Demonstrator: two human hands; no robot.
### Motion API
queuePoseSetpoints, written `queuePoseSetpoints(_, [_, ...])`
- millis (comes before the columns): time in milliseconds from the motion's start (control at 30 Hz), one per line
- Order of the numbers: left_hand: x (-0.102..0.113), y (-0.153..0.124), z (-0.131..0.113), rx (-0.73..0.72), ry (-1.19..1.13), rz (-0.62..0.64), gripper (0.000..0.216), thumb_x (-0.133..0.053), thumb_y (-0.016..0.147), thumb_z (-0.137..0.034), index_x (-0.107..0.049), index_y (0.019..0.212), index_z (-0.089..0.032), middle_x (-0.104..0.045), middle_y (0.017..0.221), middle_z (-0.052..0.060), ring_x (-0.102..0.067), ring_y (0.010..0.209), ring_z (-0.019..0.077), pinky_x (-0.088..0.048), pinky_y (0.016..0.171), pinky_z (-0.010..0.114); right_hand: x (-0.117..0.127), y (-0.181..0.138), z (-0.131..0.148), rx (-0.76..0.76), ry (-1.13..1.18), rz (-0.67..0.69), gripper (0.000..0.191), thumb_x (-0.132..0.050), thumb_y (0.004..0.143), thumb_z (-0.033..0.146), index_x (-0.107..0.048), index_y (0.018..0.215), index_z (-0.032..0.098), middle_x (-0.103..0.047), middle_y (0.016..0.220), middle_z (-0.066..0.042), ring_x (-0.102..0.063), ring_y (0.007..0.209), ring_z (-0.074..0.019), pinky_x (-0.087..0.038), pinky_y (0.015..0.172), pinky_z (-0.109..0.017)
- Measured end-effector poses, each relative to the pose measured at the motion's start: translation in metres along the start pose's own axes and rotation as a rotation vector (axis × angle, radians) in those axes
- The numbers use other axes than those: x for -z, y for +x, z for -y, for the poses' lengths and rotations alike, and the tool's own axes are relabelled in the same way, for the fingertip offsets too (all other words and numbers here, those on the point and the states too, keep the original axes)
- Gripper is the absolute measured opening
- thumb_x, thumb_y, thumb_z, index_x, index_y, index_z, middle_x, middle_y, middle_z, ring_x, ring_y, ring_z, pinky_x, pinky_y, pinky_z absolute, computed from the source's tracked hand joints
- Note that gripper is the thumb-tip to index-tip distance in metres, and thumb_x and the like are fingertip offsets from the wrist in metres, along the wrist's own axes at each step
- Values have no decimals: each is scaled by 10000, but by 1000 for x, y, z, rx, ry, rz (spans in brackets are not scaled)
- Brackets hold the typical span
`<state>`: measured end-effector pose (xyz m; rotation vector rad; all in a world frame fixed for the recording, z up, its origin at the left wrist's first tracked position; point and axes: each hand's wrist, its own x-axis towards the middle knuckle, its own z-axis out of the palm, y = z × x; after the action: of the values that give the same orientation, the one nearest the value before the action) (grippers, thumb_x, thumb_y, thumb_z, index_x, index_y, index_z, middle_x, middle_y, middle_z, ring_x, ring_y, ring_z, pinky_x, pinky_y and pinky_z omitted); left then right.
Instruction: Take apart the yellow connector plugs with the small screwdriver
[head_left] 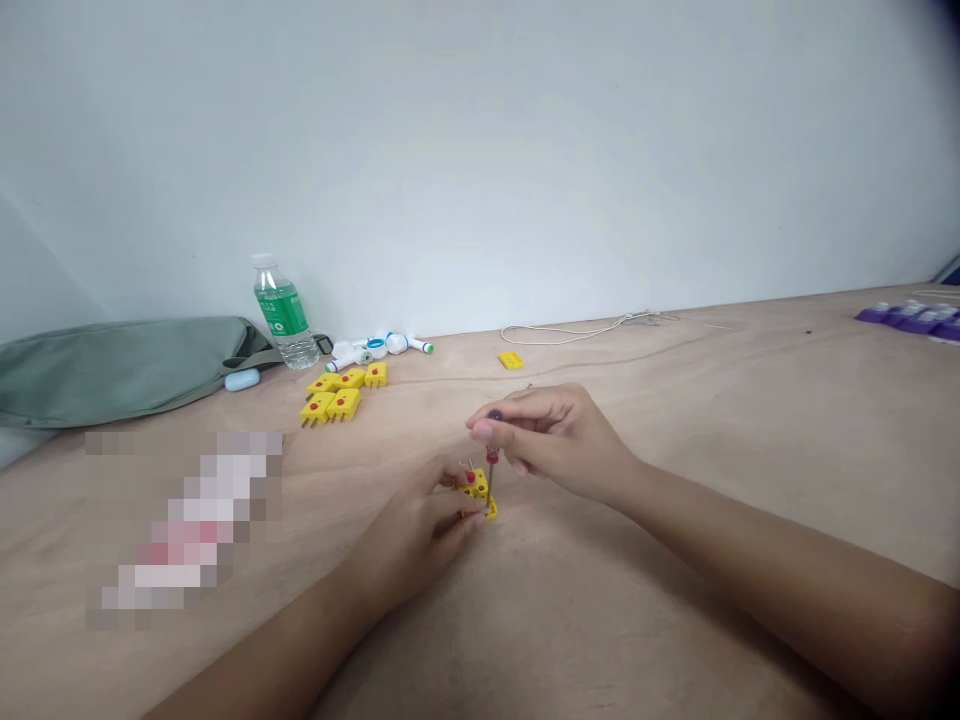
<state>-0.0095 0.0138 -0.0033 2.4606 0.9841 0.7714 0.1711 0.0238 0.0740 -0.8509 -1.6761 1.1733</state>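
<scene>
Low over the wooden table, my left hand grips a small yellow plug with a red spot, holding it against the tabletop. The plug looks opened up, and my fingers hide part of it. My right hand pinches a small screwdriver with a red collar and a dark cap. Its shaft stands nearly upright, with the tip down at the plug's near end. A flat yellow cover piece lies apart, farther back on the table.
Several closed yellow plugs sit at the left, near white tubular parts. A water bottle, a green bag and a light blue case stand further left. A white cable lies by the wall; purple objects are far right.
</scene>
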Motion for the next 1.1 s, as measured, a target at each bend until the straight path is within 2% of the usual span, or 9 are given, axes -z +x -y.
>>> queuePoseSetpoints(200, [0,0,3,-45,6,-24,188,-534,841,-144,-674,939,-221,-541,1028,62,-540,998,183,-471,871,322,15,6,0,100,-53,403,213,-520,860,287,-651,917,129,-633,739,-28,-454,476,-41,-391,442,-179])
queuePoseSetpoints(267, [0,0,4,-43,12,-17,192,-540,838,-147,-673,950,-229,-543,1029,60,-544,992,184,-476,861,323,20,9,-3,130,-44,483,219,-481,885,285,-625,947,131,-618,766,-31,-475,541,-53,-395,480,-184])
queuePoseSetpoints(400, [-1,0,6,-41,27,1,204,-527,844,-138,-667,962,-229,-545,1040,62,-552,979,181,-480,850,323,11,9,-14,96,34,294,204,-464,892,324,-559,958,157,-520,717,16,-464,563,-51,-373,494,-178])
queuePoseSetpoints(467, [-2,0,7,-65,37,-22,195,-523,846,-142,-664,954,-221,-550,1023,62,-551,972,180,-480,848,323,0,7,-18,54,127,149,216,-604,802,321,-505,933,181,-513,696,41,-473,559,-53,-379,498,-177])
queuePoseSetpoints(533, [-3,-1,7,-95,48,-51,180,-525,842,-141,-664,933,-212,-552,995,60,-552,953,178,-483,837,320,-10,4,-19,11,224,19,351,-747,651,285,-452,817,194,-540,663,58,-485,538,-54,-386,493,-174])
queuePoseSetpoints(633, [-4,-1,7,-118,47,-69,177,-532,830,-123,-665,914,-206,-541,991,60,-549,953,175,-483,840,317,-17,1,-18,-39,306,-87,439,-804,539,274,-386,634,182,-578,642,52,-487,495,-41,-393,483,-172])
queuePoseSetpoints(800, [-2,0,5,-103,27,-39,193,-522,833,-110,-662,932,-200,-526,999,65,-552,949,168,-480,848,314,-13,-5,-14,-43,176,-113,350,-785,564,307,-466,613,172,-463,436,95,-367,372,-27,-278,387,-166])
queuePoseSetpoints(933, [-1,0,5,-112,3,-33,181,-520,836,-111,-651,921,-201,-532,1011,62,-548,964,173,-474,865,323,-9,-8,-11,37,0,-112,250,-711,673,359,-599,730,143,-472,483,63,-402,417,-50,-320,412,-196])
queuePoseSetpoints(1100, [0,0,5,-127,-3,-42,180,-529,832,-115,-648,926,-213,-542,1016,58,-536,991,180,-472,879,330,2,-5,-13,137,-33,295,296,-502,856,400,-611,845,124,-506,647,12,-438,540,-64,-410,540,-221])
